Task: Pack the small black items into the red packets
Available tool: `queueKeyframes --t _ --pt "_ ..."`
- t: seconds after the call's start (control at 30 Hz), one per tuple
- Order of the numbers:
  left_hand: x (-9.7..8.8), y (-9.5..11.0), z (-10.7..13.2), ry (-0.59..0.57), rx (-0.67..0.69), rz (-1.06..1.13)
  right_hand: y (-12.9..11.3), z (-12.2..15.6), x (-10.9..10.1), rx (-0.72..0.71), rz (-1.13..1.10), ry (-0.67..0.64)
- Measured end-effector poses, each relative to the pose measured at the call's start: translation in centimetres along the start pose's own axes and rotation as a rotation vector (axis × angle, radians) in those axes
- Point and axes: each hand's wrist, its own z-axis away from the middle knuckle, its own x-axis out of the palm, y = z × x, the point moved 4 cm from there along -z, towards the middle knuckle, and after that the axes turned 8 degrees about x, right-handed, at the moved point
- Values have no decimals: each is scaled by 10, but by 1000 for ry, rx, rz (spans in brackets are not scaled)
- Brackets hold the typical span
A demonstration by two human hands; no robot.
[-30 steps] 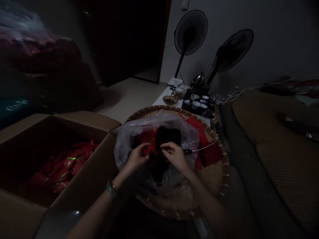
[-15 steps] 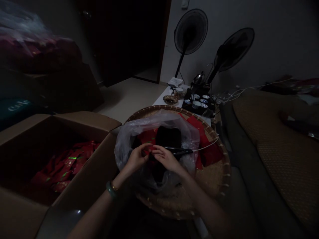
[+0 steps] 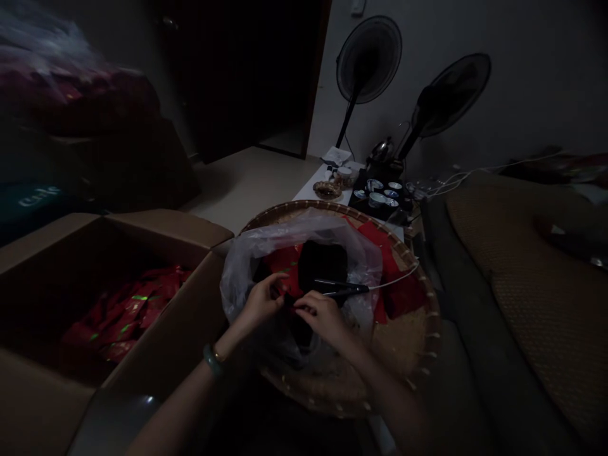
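Note:
My left hand (image 3: 264,299) is over the clear plastic bag (image 3: 365,250), its fingers curled and the fingertips pressed to something small and dark red. Close by on its right, my right hand (image 3: 323,315) has thumb and fingers pinched together at the same spot. What they hold is too dark to make out. Inside the bag's opening are a red packet (image 3: 282,261) and a dark mass (image 3: 322,263). A black tong-shaped device (image 3: 349,289), like a hair straightener with a white cord, lies just beyond my right hand. The bag rests on a round woven bamboo tray (image 3: 403,354).
An open cardboard box (image 3: 161,345) with several red packets (image 3: 135,310) stands at left. Red pieces (image 3: 396,285) lie on the tray's right side. Behind are a low table with tea cups (image 3: 377,200) and two standing fans (image 3: 368,60). A woven mat seat (image 3: 513,253) is at right.
My right hand has drawn slightly down, away from my left fingertips, and its fingers have closed into a pinch. My left hand stays nearly in place.

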Motion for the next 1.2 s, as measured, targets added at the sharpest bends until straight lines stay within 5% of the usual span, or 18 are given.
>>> queueKeyframes --t 0.17,0.47,0.7,0.97,1.13,1.2 --pt "0 -1 1 -7 16 -26 -12 -8 -11 -5 49 69" --pt "8 6 4 16 35 39 -13 1 2 -54 464 -117" --pt "5 9 4 13 44 56 0 -10 6 -22 462 -204" --pt "23 -8 10 -360 -82 118 -11 -15 -28 -120 160 -172" --pt "31 -17 8 -221 -69 144 -18 -12 -53 -112 219 36" --pt "31 -15 8 -180 -43 95 -19 -11 -52 -116 274 23"
